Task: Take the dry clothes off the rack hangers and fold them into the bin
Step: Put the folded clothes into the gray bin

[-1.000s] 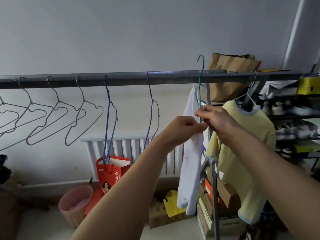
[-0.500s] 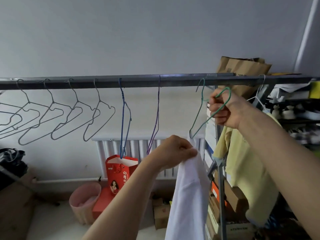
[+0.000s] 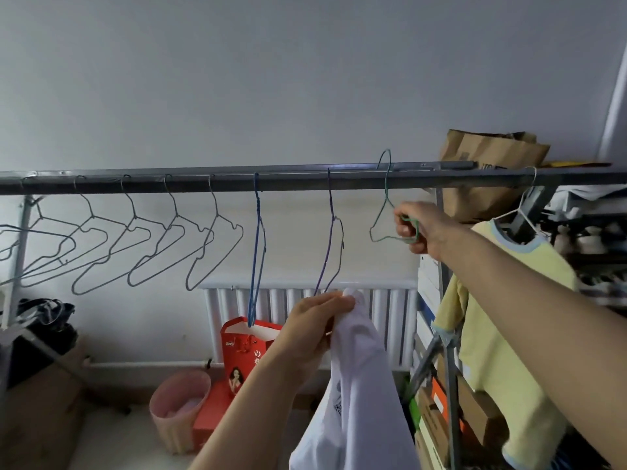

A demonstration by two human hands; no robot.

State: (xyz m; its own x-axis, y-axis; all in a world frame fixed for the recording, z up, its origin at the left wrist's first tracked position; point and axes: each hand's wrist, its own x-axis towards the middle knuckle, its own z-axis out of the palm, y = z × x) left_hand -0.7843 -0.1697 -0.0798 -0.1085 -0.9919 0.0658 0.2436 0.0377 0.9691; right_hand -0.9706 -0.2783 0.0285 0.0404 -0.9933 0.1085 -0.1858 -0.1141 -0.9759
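A grey rack bar (image 3: 305, 183) runs across the view. My right hand (image 3: 419, 227) grips a green wire hanger (image 3: 383, 212) whose hook sits over the bar. My left hand (image 3: 317, 320) pinches the top of a white garment (image 3: 359, 385) that hangs free below the bar, off any hanger. A yellow shirt with blue trim (image 3: 492, 334) hangs on a white hanger (image 3: 524, 212) at the right. Several bare grey hangers (image 3: 152, 245), a blue one (image 3: 256, 252) and a purple one (image 3: 330, 245) hang along the bar. No bin for the folded clothes is in view.
A white radiator (image 3: 305, 320) stands on the wall behind. On the floor are a pink basket (image 3: 179, 415) and a red paper bag (image 3: 244, 357). Shelves with boxes (image 3: 437, 395) and a brown paper bag (image 3: 488, 171) fill the right side. A dark bag (image 3: 40, 327) sits at the left.
The white garment came off the green hanger and dropped with my left hand. My right hand raised the bare green hanger and hooked it over the bar.
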